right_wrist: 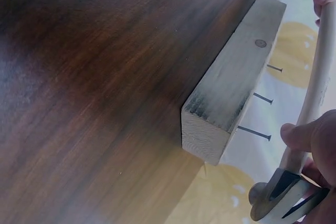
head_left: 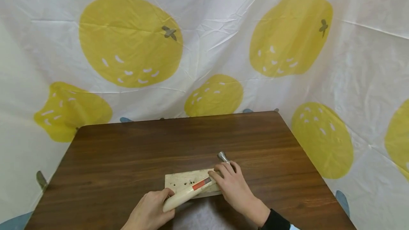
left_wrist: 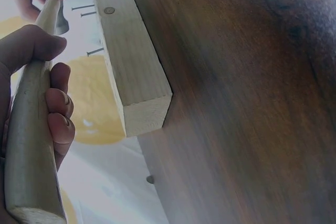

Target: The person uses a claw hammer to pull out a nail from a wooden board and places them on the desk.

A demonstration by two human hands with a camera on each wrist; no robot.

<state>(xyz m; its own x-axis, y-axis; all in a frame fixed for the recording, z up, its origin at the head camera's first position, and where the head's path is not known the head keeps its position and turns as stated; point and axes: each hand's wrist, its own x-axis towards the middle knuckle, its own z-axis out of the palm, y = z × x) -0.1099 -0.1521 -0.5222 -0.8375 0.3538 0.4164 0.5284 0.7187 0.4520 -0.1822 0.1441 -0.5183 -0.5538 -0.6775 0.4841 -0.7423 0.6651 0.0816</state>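
Hammer (head_left: 184, 197) slants above the wooden block (head_left: 177, 179); we curl our left hand (head_left: 152, 207) round its butt, our right hand (head_left: 235, 188) gripping near its head (head_left: 222, 157); nails (right_wrist: 255, 132) top the block.

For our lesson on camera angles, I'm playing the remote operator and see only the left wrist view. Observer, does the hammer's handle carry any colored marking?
Observer: Yes. The head view shows a red and dark-grey band on the hammer handle, between the left hand and the right hand.
Operator: My picture cuts off the far end of the wooden block. Is its side face clean there?
Observer: No, the right wrist view shows dark smudges on that face, by the end.
Operator: What is worn at the right wrist?
Observer: A black cuff, seen in the head view.
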